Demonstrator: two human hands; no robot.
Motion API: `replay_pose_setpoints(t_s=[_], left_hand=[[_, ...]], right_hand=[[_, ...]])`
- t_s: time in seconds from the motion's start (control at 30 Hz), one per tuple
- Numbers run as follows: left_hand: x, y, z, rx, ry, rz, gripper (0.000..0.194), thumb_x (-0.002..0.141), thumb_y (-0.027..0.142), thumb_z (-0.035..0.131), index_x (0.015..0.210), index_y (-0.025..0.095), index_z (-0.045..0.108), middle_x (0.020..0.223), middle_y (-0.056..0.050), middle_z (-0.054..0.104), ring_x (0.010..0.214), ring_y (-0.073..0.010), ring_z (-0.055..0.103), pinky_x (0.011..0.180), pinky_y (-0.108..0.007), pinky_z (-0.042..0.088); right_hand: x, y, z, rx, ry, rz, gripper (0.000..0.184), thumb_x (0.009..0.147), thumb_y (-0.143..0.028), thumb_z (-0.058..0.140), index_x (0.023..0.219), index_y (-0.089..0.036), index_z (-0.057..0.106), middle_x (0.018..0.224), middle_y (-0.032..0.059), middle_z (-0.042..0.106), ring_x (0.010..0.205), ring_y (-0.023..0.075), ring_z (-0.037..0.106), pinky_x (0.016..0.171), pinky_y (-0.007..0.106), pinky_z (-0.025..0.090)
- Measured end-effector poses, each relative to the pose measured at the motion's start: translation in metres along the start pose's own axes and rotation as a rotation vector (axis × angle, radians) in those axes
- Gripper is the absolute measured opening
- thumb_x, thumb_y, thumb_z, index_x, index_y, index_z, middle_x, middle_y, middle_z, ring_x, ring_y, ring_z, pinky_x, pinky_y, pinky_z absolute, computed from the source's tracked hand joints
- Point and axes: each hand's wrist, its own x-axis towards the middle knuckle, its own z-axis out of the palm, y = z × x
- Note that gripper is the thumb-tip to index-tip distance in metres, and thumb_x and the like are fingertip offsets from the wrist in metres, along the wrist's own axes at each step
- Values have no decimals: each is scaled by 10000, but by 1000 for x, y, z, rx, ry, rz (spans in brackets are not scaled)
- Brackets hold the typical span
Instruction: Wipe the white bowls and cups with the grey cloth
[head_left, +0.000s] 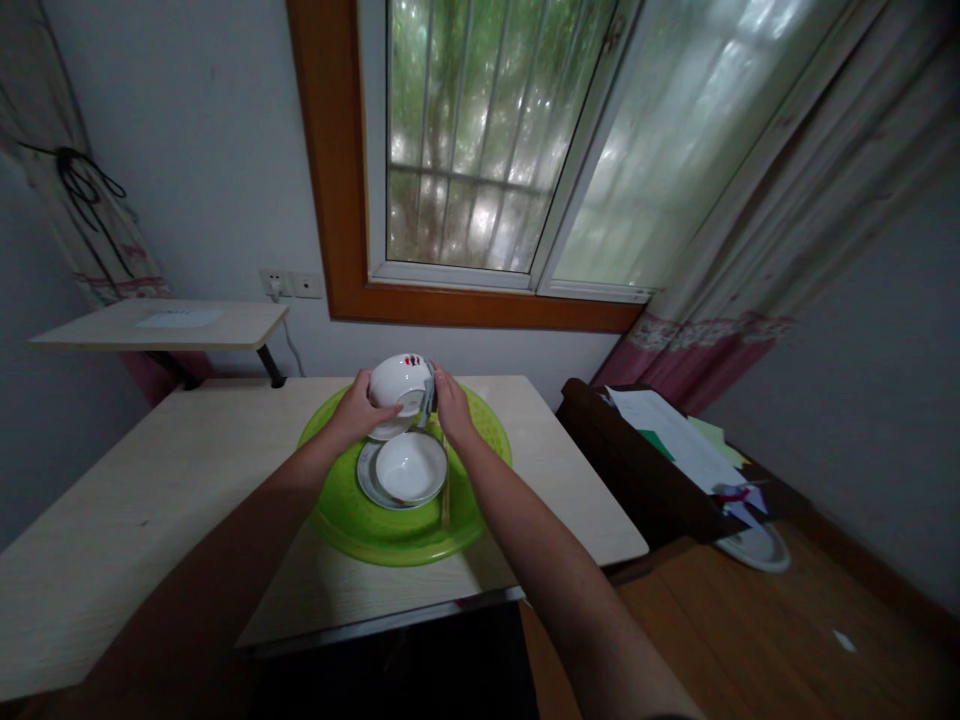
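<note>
My left hand (pixel 358 408) grips a white bowl (pixel 397 382) that is tilted on its side, its foot facing me and a red mark on its outer wall. On the bowl's right, my right hand (pixel 451 403) is closed on a thin grey cloth (pixel 430 392), pressed against the bowl's rim side; part of it is hidden by the fingers. Below them a second white bowl (pixel 411 466) sits upright on a grey-rimmed plate (pixel 367 478). Another white dish (pixel 390 430) shows partly under the held bowl. Chopsticks (pixel 446 490) lie to the right. All rest on a round green tray (pixel 375 545).
The tray stands on a pale wooden desk (pixel 187 480) with a small raised shelf (pixel 165 325) at the left. A barred window (pixel 465 140) is ahead. Right of the desk, a dark brown piece of furniture (pixel 637 470) holds papers (pixel 667 430).
</note>
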Motion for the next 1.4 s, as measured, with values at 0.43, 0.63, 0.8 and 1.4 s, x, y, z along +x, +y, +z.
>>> replay_pose_setpoints(t_s=[0.43, 0.63, 0.8, 1.4], left_hand=[[-8, 14, 3, 199, -56, 55, 461, 600, 344, 753, 958, 216, 493, 812, 5, 608, 710, -173, 576, 640, -287, 442], [-3, 7, 2, 53, -14, -3, 558, 587, 421, 784, 1017, 224, 487, 943, -10, 636, 838, -196, 629, 705, -296, 489], [6, -2, -2, -61, 70, -68, 617, 572, 447, 815, 1034, 209, 483, 973, -23, 631, 866, -192, 630, 744, -305, 509], [1, 11, -2, -796, -142, -204, 567, 699, 404, 844, 1107, 174, 523, 1198, -123, 682, 915, -214, 700, 697, -308, 590]], right_hand=[[-19, -49, 4, -430, -236, -499, 465, 1048, -346, 344, 1476, -245, 496, 1550, 50, 479, 1515, 213, 311, 1277, 509, 168], [-10, -33, 3, -211, -91, -303, 520, 1059, -442, 283, 1455, -210, 528, 1529, 91, 500, 1460, 191, 408, 1237, 434, 299], [-3, -11, 2, -42, -35, -86, 593, 1023, -572, 325, 1444, -215, 540, 1487, 101, 548, 1399, 206, 491, 1213, 428, 340], [-4, 0, 10, 148, -28, 52, 617, 970, -640, 421, 1421, -232, 525, 1463, 97, 537, 1388, 238, 451, 1216, 468, 292]])
